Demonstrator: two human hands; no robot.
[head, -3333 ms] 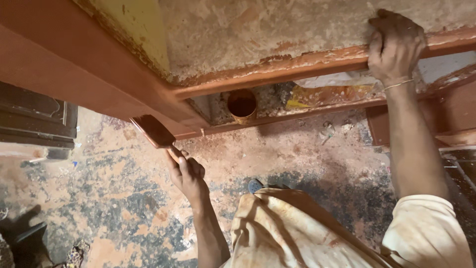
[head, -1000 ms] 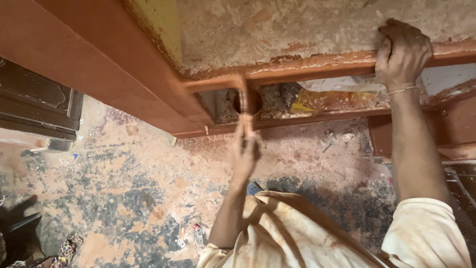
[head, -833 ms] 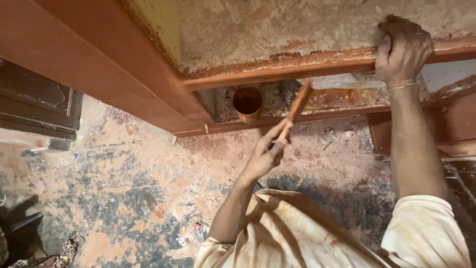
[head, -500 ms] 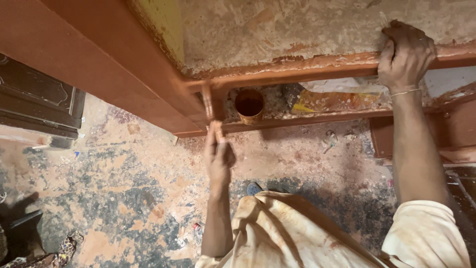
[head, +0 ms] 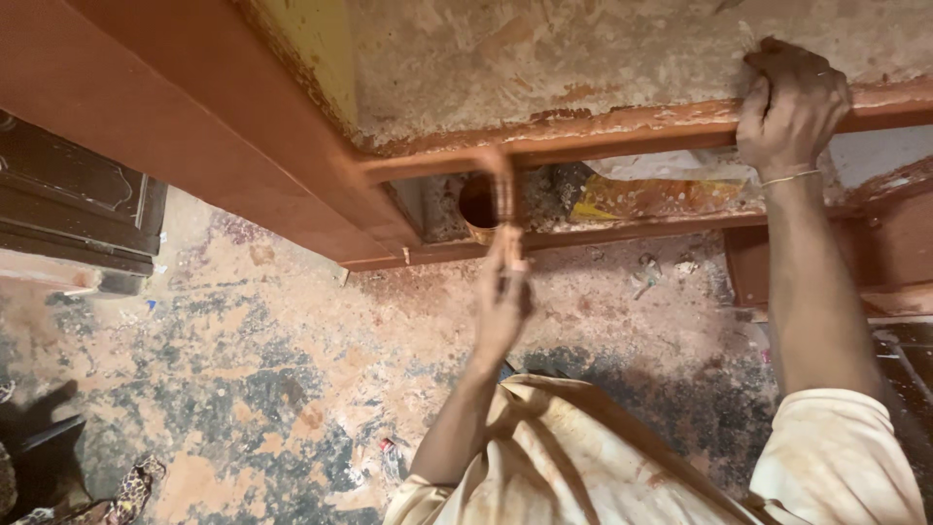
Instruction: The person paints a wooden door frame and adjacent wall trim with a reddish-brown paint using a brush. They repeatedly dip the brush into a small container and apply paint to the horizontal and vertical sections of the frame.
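Note:
My left hand (head: 503,301) is shut on the handle of a paintbrush (head: 503,190), which points upward and is blurred with motion. Its bristle end lies against the red-brown upper rail (head: 622,126) of a wooden frame, close to the corner with the wide red-brown board (head: 194,126). A small round paint tin (head: 476,206) with brown paint inside sits just behind the brush, between the upper rail and the lower rail (head: 622,233). My right hand (head: 789,102) is shut around the upper rail further to the right, arm straight.
A rough plastered panel (head: 583,49) lies above the upper rail. A dark carved wooden piece (head: 78,204) stands at the left. The floor (head: 272,369) is paint-stained concrete with small scraps. More red-brown woodwork (head: 894,243) is at the right edge.
My left hand has swung the brush back and forth along the frame; half a second ago it was left near the corner, and now it is further right, in front of the tin. My right hand keeps its grip.

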